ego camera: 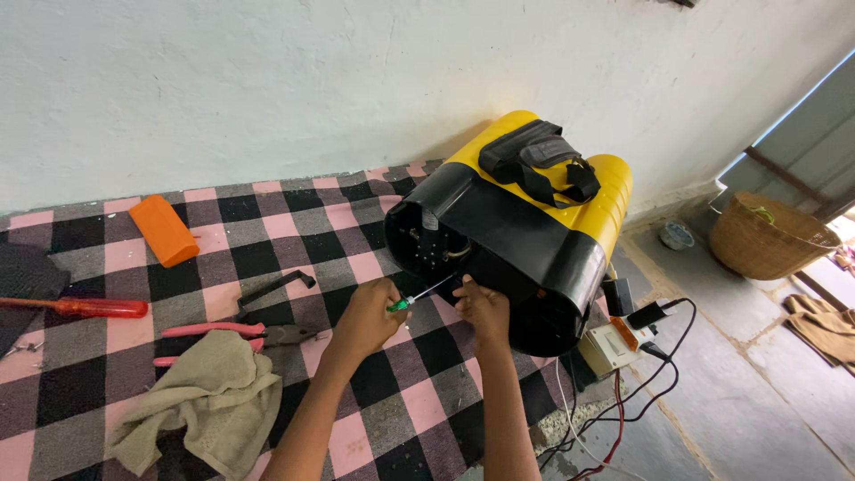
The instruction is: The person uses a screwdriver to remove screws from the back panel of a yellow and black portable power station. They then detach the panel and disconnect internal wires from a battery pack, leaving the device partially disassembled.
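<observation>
Between hands, screwdriver (pixel 419 297) tip up-right

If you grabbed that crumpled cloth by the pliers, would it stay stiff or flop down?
The beige cloth would probably flop: it already lies in soft, rumpled folds on the checked blanket. It looks light, and being fabric, it seems unlikely to roll or break.

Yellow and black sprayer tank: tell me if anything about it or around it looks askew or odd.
The sprayer tank lies tipped on its side on the checked blanket, its black base opened toward the hands. The left hand points a green-handled screwdriver into it; the right hand steadies the rim. Loose cables tangle off the edge. Nothing looks spilled.
</observation>
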